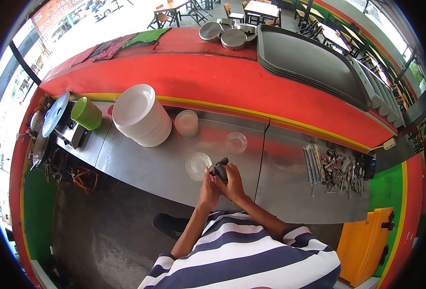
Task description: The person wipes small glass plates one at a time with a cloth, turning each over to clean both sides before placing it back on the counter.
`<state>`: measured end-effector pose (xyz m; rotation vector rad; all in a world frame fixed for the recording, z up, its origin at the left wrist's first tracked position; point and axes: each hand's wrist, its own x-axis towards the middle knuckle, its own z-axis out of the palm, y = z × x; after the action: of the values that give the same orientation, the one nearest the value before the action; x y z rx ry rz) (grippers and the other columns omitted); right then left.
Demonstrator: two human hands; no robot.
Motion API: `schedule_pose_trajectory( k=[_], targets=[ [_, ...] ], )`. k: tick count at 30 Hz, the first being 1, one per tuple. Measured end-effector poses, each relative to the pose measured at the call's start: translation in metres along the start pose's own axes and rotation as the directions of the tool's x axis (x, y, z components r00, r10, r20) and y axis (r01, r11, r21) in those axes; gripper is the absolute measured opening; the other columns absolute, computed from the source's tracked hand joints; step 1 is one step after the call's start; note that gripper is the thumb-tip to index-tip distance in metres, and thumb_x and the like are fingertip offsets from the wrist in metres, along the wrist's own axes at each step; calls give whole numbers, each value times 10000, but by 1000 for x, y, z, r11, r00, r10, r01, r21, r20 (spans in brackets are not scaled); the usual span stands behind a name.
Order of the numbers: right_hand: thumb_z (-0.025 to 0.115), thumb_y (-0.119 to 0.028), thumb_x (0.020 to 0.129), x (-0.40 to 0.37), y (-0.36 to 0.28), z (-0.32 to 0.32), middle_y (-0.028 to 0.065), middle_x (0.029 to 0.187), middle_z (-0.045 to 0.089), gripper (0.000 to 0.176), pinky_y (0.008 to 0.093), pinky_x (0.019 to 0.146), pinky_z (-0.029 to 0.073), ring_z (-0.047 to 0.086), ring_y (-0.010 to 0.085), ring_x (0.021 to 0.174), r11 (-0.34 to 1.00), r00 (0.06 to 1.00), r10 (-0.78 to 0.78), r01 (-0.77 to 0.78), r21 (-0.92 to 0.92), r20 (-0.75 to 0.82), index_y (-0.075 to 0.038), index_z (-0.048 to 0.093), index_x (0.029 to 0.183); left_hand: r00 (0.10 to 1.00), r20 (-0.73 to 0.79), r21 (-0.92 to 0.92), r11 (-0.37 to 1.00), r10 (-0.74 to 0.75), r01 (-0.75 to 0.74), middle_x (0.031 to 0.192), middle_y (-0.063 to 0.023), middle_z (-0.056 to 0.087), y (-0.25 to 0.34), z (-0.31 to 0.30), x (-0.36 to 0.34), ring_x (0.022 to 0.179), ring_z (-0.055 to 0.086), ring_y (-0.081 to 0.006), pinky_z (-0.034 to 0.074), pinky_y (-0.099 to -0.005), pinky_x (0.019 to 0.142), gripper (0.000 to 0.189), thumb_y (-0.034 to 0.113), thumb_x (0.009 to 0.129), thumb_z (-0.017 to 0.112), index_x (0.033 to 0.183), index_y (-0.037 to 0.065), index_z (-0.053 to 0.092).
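Observation:
My right hand (232,182) grips a dark crumpled cloth (219,168) above the steel counter (155,168). My left hand (208,185) is pressed against the right hand and the cloth, fingers closed on it. A small clear glass dish (197,164) lies on the counter just left of the cloth, touching or nearly touching it. A second glass dish (235,142) sits further back, and a clear glass bowl (186,122) stands behind that to the left.
A tall stack of white plates (140,115) and a stack of green bowls (86,113) stand at the left. Cutlery and chopsticks (333,168) lie at the right. Dark trays (309,62) and metal bowls (227,33) rest on the red ledge.

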<state>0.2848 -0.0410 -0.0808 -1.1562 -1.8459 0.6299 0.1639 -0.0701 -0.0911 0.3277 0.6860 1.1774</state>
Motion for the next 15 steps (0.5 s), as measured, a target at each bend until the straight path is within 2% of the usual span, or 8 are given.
schedule_pose_trajectory(
  k=[3, 9, 15],
  targets=[
    [726, -207, 828, -2, 2, 3, 157, 1005, 582, 396, 448, 854, 444, 555, 349, 961, 1000, 1000, 7, -6, -5, 22, -11, 592, 1145, 997, -74, -32, 999, 7, -9, 1026, -36, 661, -2, 2, -3, 901, 648, -176, 523, -373, 818, 549, 603, 1034, 353, 1241, 143, 569],
    [726, -201, 830, -2, -1, 9, 159, 1004, 584, 400, 446, 848, 448, 557, 349, 958, 1000, 999, -2, 2, -2, 52, -6, 589, 1151, 994, -105, -68, 997, 13, -20, 1022, -30, 655, 2, 3, -9, 891, 647, -172, 522, -373, 818, 533, 589, 1042, 344, 1275, 155, 544],
    [723, -197, 840, -2, -5, 9, 159, 1017, 588, 392, 447, 849, 451, 559, 350, 958, 1000, 997, 3, -2, -10, 71, -12, 589, 1158, 997, -73, -32, 999, 15, -17, 1142, -26, 645, 4, 1, -12, 965, 634, -166, 519, -379, 857, 590, 605, 1045, 280, 1367, 172, 518]
  ],
)
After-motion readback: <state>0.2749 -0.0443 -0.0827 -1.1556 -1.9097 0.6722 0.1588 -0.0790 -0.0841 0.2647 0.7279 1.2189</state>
